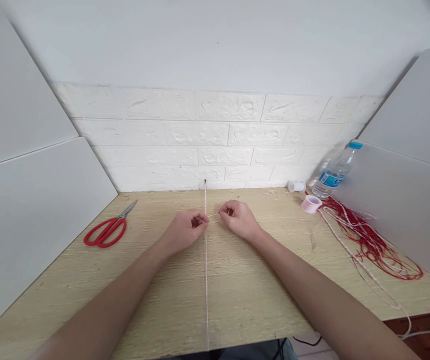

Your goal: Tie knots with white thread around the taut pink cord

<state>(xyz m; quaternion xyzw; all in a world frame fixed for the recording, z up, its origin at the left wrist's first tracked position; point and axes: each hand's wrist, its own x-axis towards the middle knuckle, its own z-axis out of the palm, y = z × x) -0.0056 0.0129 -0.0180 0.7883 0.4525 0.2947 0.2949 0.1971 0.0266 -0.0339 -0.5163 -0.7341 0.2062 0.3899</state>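
Head view: left hand (196,223) and right hand (233,216), fingertips pinched closed, hold a thin pale thread (214,215) between them

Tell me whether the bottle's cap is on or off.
On. The blue cap sits at the top of the bottle, covering its mouth; how tightly it is screwed, I cannot tell.

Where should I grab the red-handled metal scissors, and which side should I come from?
I'd take the red-handled metal scissors by the grip, the two red loops, from your near left side. They lie flat on the pale wooden table, loops towards you and blades pointing towards the wall, so your fingers should stay off the tip. Your left hand is nearer.
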